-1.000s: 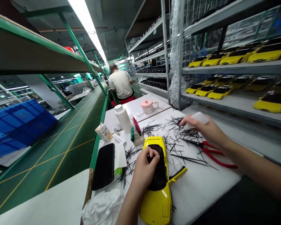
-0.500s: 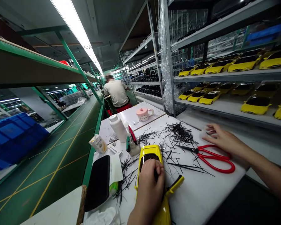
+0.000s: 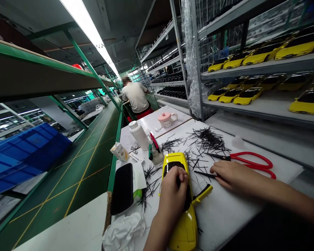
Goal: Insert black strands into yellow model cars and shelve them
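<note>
A yellow toy car (image 3: 184, 223) with a black roof lies lengthwise on the white bench (image 3: 225, 212), its door swung out to the right. My left hand (image 3: 172, 193) rests on the roof with fingers curled, pressing it down. My right hand (image 3: 231, 176) lies low on the bench just right of the car, fingertips on a thin black strip (image 3: 202, 173); nothing else shows in it. Many loose black strips (image 3: 206, 139) are scattered beyond. Red-handled scissors (image 3: 251, 161) lie behind my right hand. A small translucent piece (image 3: 237, 142) sits by the shelf edge.
A black phone (image 3: 122, 188), crumpled white paper (image 3: 124, 232), a white bottle (image 3: 139, 134), a small carton (image 3: 119, 152) and a pink mug (image 3: 166, 120) stand on the bench. Shelves on the right hold yellow cars (image 3: 244, 99). A person (image 3: 136, 97) works ahead. A green conveyor (image 3: 75, 174) runs left.
My right hand let go of the small translucent piece near the shelf and came back to the bench beside the car, onto a black strip. My left hand stayed on the car's roof.
</note>
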A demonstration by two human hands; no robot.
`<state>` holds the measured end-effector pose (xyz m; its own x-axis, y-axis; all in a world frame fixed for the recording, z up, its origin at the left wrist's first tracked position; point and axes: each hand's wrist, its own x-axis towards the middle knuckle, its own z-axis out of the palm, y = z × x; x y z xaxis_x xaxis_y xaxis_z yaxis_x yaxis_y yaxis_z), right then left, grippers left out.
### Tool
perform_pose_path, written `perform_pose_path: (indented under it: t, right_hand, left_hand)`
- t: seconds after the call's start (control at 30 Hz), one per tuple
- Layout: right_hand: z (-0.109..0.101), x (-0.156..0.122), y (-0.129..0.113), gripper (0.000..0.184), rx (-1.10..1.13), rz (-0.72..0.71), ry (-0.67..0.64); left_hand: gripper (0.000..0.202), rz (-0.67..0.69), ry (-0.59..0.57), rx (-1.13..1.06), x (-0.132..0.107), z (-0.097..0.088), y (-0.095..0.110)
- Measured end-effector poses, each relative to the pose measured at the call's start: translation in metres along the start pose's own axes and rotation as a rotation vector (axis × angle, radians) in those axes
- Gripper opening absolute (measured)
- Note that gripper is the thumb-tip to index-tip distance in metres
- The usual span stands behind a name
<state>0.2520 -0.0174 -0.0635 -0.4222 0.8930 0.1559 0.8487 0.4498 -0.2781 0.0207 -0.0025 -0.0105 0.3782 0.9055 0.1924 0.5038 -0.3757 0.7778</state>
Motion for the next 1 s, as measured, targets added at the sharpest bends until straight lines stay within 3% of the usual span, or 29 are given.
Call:
perform_pose_path:
  t: [0.23,0.33,0.43,0.5,0.57,0.8,1.0]
  right_hand:
    - [-0.009,0.001,0.005,0.011,0.074,0.041,-0.061]
    - [-0.020,0.007,0.004,0.010,0.285,0.122,0.139]
    - [-0.025,0.012,-0.011,0.031,0.714,0.214,0.400]
    - [-0.023,0.015,-0.025,0.035,1.007,0.266,0.500]
    - [-0.019,0.018,-0.036,0.032,1.166,0.303,0.531]
    - [-0.011,0.019,-0.039,0.025,1.009,0.265,0.384]
    - [-0.011,0.021,-0.041,0.026,0.997,0.295,0.392]
  left_hand:
    - [0.022,-0.024,0.011,-0.030,0.000,-0.001,0.000]
    - [0.021,-0.029,0.001,-0.048,0.001,-0.002,-0.001]
    - [0.020,-0.038,-0.009,-0.086,0.001,-0.003,-0.001]
    - [0.020,-0.040,-0.006,-0.103,0.000,-0.004,0.000]
    - [0.020,-0.035,0.000,-0.108,0.000,-0.004,0.000]
    - [0.018,-0.033,-0.006,-0.100,0.000,-0.004,0.001]
    - [0.018,-0.032,-0.007,-0.101,-0.001,-0.004,0.002]
